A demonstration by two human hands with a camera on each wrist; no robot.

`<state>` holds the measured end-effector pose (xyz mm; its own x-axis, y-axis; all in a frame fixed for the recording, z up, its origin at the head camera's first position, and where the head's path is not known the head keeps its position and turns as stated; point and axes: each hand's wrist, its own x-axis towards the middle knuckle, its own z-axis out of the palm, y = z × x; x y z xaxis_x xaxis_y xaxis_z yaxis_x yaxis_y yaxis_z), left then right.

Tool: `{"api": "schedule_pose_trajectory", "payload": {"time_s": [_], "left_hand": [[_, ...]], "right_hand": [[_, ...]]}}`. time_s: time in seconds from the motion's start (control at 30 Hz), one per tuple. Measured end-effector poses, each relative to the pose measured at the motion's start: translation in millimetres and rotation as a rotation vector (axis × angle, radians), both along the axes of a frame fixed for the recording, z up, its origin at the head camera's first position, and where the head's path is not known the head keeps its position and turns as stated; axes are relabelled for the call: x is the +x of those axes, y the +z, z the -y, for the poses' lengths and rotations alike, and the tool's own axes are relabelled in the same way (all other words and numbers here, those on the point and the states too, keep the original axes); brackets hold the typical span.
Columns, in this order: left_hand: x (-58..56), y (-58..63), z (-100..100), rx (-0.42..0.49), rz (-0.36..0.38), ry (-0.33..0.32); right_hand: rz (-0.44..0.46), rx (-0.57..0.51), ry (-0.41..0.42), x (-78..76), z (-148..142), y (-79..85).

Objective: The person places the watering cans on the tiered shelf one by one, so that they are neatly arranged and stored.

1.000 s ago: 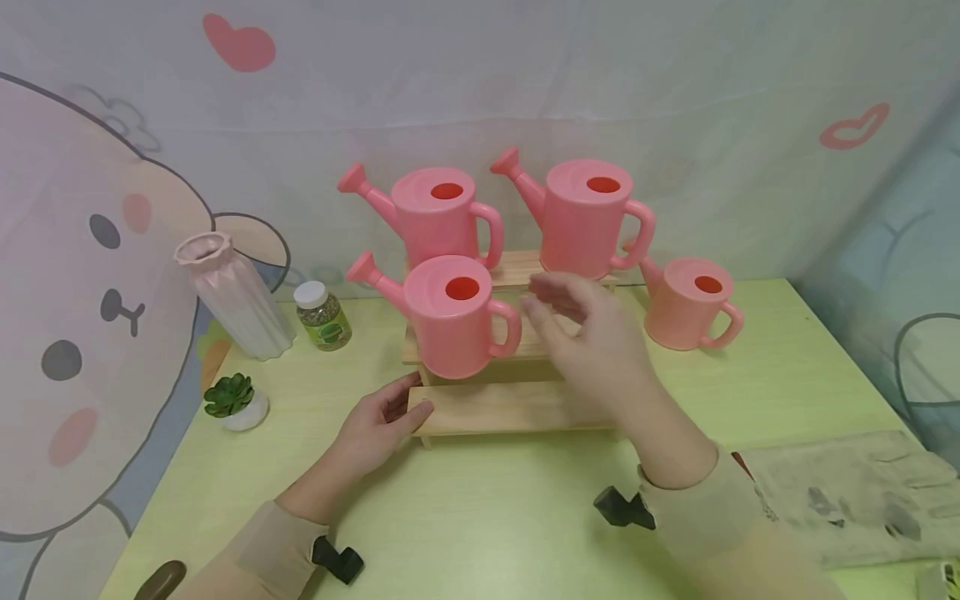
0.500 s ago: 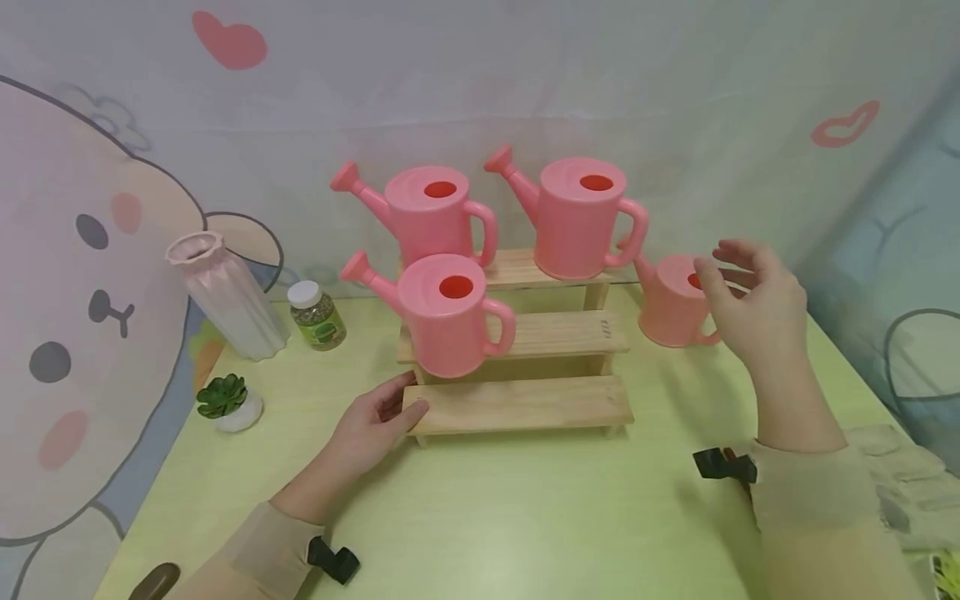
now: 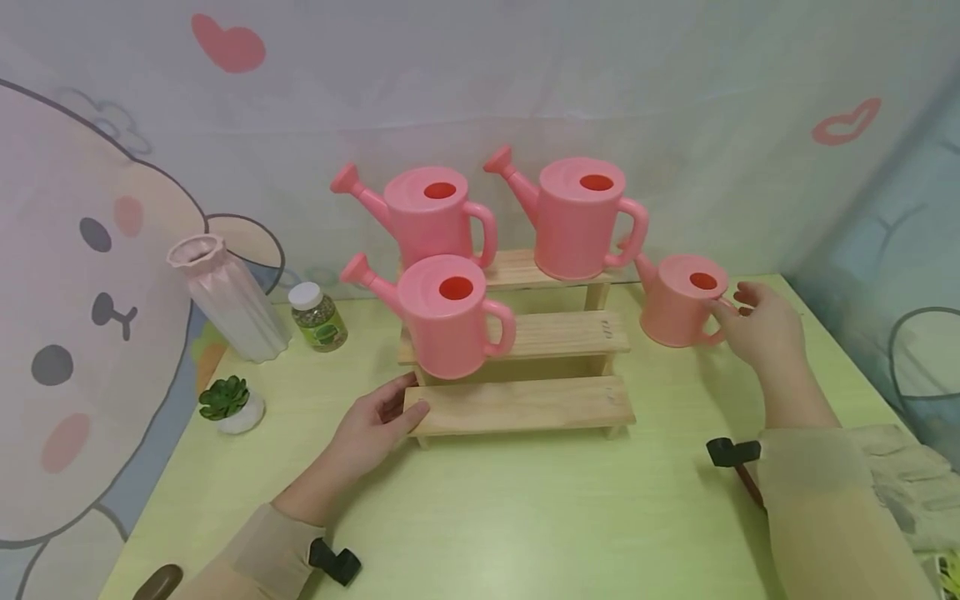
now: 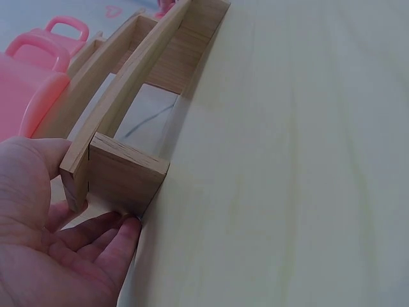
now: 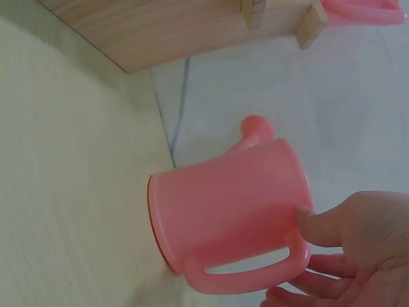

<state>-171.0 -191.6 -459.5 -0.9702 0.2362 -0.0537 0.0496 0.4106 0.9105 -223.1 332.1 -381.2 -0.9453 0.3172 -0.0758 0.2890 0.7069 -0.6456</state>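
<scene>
At the left end of the lowest tier of a wooden step stand (image 3: 517,406), my left hand (image 3: 375,427) grips the board, thumb on top and fingers by the end leg (image 4: 124,173). To the right of the stand, a pink watering can (image 3: 678,304) stands upright on the table, its spout pointing left. My right hand (image 3: 765,327) pinches this can's handle (image 5: 255,278) near its top, thumb at the upper end and fingers at the outer side. Two more pink watering cans, one left (image 3: 431,221) and one right (image 3: 577,221), stand on the top tier; another (image 3: 450,321) sits on the middle tier.
On the left of the table (image 3: 510,517) are a ribbed vase (image 3: 236,300), a white-lidded jar (image 3: 318,317) and a potted succulent (image 3: 232,404). Pale gloves (image 3: 907,483) lie at the right, partly behind my sleeve. A printed cloth (image 3: 420,75) hangs behind.
My right hand has moved from the stand rightward to the can on the table, then lowered onto its handle. My left hand keeps its hold on the stand.
</scene>
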Motion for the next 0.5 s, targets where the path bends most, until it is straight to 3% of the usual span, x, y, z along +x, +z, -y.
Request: {"api": "schedule_pose_trajectory", "payload": {"time_s": [0.5], "left_hand": [[0.0,0.0,0.7,0.002,0.003,-0.003]], "right_hand": [[0.029,0.073,0.008,1.4,-4.0,-7.8]]}}
